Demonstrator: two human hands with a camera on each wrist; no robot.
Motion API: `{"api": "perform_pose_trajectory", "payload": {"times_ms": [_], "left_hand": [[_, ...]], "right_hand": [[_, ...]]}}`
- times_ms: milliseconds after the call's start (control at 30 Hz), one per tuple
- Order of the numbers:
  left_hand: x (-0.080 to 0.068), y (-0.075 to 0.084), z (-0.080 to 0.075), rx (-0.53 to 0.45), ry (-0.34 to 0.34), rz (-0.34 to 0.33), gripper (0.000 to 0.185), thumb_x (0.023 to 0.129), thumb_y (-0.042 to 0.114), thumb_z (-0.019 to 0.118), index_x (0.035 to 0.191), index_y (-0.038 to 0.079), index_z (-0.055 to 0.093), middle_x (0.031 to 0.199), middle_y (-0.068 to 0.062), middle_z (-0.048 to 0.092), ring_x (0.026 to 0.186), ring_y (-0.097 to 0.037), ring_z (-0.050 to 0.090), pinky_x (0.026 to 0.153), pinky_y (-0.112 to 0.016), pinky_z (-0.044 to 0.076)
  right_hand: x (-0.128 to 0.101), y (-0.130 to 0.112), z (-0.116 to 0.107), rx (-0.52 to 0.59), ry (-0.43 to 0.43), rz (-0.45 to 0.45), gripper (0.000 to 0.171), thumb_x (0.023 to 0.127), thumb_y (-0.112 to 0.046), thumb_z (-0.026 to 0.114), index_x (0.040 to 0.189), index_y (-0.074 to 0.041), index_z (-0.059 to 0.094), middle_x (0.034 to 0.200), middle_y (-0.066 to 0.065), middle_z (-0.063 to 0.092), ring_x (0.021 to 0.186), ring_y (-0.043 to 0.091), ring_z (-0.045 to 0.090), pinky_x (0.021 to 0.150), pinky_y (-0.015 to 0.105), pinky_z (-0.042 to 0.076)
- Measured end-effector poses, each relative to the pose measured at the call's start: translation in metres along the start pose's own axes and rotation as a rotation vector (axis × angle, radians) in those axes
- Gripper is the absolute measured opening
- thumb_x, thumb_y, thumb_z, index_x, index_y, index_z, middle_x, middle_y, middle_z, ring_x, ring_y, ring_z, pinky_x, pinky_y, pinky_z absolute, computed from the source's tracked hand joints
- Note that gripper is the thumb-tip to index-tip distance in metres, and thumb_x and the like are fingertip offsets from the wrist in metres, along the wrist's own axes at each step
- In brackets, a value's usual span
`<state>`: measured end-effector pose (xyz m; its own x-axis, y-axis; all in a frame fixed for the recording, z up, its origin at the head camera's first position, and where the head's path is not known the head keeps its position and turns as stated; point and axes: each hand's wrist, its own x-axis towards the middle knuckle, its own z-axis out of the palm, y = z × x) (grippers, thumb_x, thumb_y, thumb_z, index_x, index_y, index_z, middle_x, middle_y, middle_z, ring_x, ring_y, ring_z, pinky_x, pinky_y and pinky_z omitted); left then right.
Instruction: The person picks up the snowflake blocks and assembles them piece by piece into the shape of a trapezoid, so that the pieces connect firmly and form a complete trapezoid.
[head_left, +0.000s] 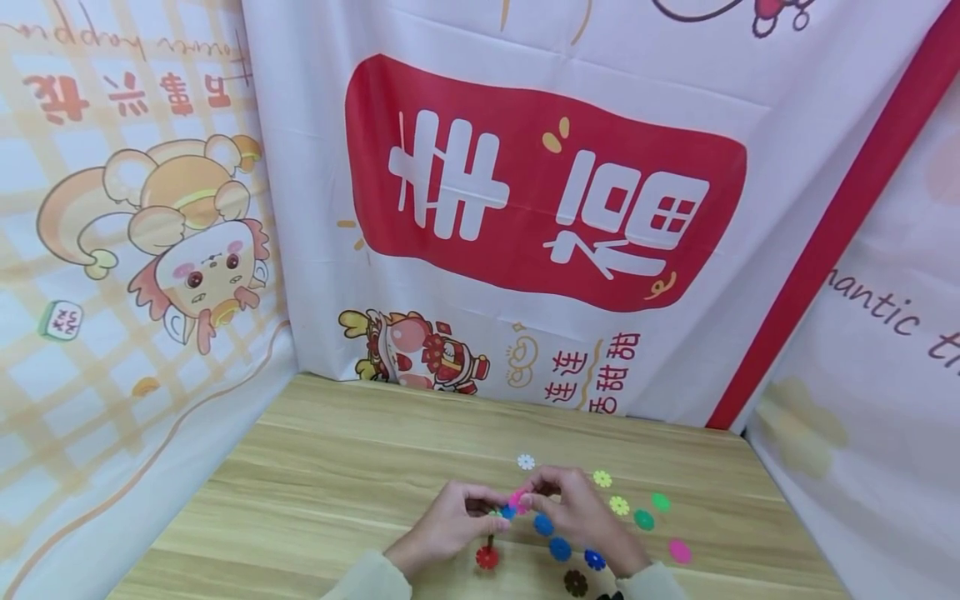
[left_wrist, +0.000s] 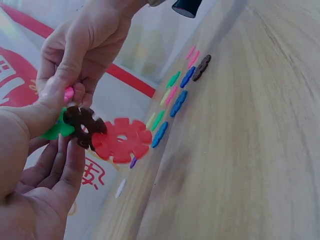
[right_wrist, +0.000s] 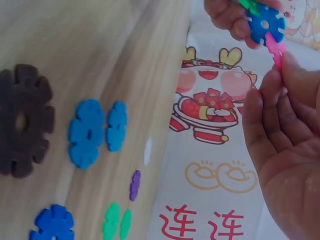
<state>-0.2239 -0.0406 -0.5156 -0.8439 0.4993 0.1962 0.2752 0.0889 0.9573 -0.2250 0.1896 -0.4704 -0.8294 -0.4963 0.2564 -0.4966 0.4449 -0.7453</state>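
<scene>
Left hand (head_left: 448,525) grips disc chain (left_wrist: 95,125), right hand (head_left: 573,504) pinches pink disc (right_wrist: 275,48): I judge slot-joining in hand, firm seating next.

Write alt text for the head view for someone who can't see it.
A person's right grip pinches a pink, notched, round plastic disc next to the left grip, which holds a chain of similar joined discs ending in a red disc. More coloured discs lie on a wood-grain table.
</scene>
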Motion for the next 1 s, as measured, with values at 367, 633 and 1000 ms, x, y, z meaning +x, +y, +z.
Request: {"api": "perform_pose_trajectory", "payload": {"times_ms": [367, 633, 1000], "left_hand": [[0.000, 0.009, -0.002, 0.077, -0.044, -0.013, 0.024, 0.087, 0.032, 0.072, 0.109, 0.022, 0.069, 0.100, -0.001, 0.070, 0.088, -0.011, 0.064, 0.076, -0.022, 0.056], [0.003, 0.002, 0.001, 0.015, -0.022, -0.005, 0.017, 0.090, 0.027, 0.069, 0.100, 0.013, 0.069, 0.095, -0.004, 0.070, 0.083, -0.009, 0.064, 0.073, -0.020, 0.056], [-0.002, 0.000, -0.002, 0.011, 0.010, -0.110, 0.019, 0.089, 0.034, 0.069, 0.098, 0.017, 0.067, 0.094, -0.002, 0.068, 0.080, -0.013, 0.063, 0.069, -0.021, 0.054]], "right_hand": [[0.006, -0.010, -0.009, -0.052, -0.180, -0.020, 0.007, 0.092, -0.025, 0.065, 0.095, -0.023, 0.071, 0.087, -0.009, 0.071, 0.079, 0.006, 0.066, 0.074, 0.023, 0.058], [0.019, -0.009, -0.014, -0.054, -0.307, -0.035, 0.007, 0.091, -0.023, 0.066, 0.095, -0.020, 0.072, 0.088, -0.008, 0.073, 0.079, 0.005, 0.068, 0.071, 0.021, 0.058], [0.059, 0.027, -0.042, -0.295, -0.180, 0.060, 0.017, 0.087, -0.016, 0.072, 0.104, -0.017, 0.069, 0.099, 0.004, 0.072, 0.088, 0.017, 0.068, 0.076, 0.024, 0.058]]}}
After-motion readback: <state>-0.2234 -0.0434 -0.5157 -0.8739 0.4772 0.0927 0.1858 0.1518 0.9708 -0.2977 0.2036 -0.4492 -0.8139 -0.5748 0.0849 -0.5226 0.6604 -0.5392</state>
